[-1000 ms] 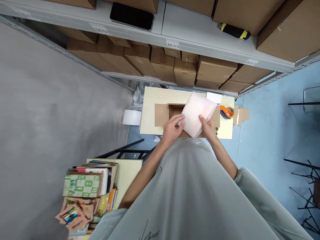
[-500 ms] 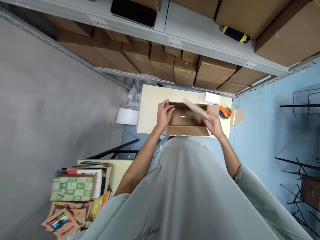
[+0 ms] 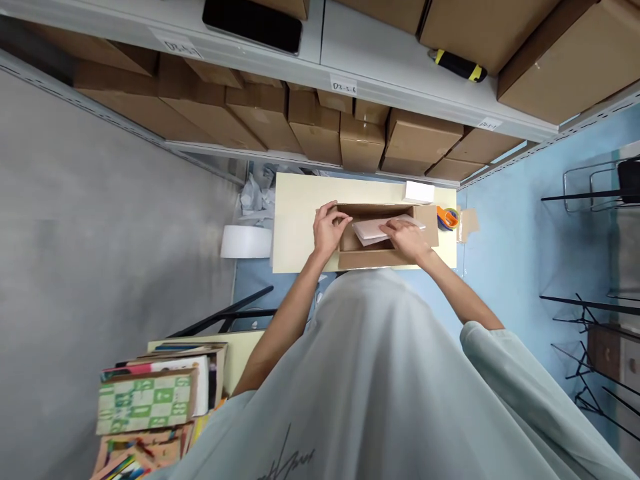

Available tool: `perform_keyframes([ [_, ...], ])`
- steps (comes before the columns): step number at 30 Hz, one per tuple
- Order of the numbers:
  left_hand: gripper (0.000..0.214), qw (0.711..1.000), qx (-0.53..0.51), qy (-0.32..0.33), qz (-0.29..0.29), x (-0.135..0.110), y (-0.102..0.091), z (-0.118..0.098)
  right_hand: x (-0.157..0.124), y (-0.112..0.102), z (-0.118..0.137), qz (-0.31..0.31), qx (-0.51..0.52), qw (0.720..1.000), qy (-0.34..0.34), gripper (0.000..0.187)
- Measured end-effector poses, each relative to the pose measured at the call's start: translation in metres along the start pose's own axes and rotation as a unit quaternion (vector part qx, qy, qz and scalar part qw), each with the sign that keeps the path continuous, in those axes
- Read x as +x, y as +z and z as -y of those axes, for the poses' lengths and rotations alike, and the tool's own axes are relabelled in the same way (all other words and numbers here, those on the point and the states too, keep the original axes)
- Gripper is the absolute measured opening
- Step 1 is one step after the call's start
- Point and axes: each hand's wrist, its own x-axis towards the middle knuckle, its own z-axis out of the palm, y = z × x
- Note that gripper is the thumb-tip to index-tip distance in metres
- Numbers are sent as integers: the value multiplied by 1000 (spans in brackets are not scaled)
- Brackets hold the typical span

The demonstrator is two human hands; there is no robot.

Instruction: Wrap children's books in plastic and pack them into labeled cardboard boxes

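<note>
An open cardboard box (image 3: 373,259) stands on a pale yellow table (image 3: 300,213). My left hand (image 3: 327,228) grips the box's left flap, fingers curled over its edge. My right hand (image 3: 405,239) reaches into the box and lies on a flat white foam-wrapped packet (image 3: 370,230), fingers closed on its right end. The packet rests tilted inside the box.
An orange tape dispenser (image 3: 447,217) and a small white box (image 3: 419,192) sit at the table's right end. A white foam roll (image 3: 245,241) lies left of the table. Shelves with several cardboard boxes (image 3: 360,140) stand behind. A stack of books (image 3: 150,400) is at lower left.
The packet went from held up over the box in both hands to down inside it. My left hand let go of it and took the box's left flap.
</note>
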Motion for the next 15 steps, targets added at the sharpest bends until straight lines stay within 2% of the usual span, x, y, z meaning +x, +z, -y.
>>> perform_keyframes([
  [3, 8, 1000, 2, 1, 7, 0, -1, 0, 21, -7, 7, 57, -46, 997, 4, 53],
  [5, 11, 1000, 7, 1, 11, 0, -2, 0, 36, -4, 11, 84, -74, 994, -6, 53],
  [11, 17, 999, 21, 20, 35, 2, -4, 4, 75, 32, 19, 105, -132, 984, -64, 60],
  [15, 19, 998, 24, 35, 50, 5, -6, 8, 93, 51, 21, 145, -114, 980, -77, 61],
])
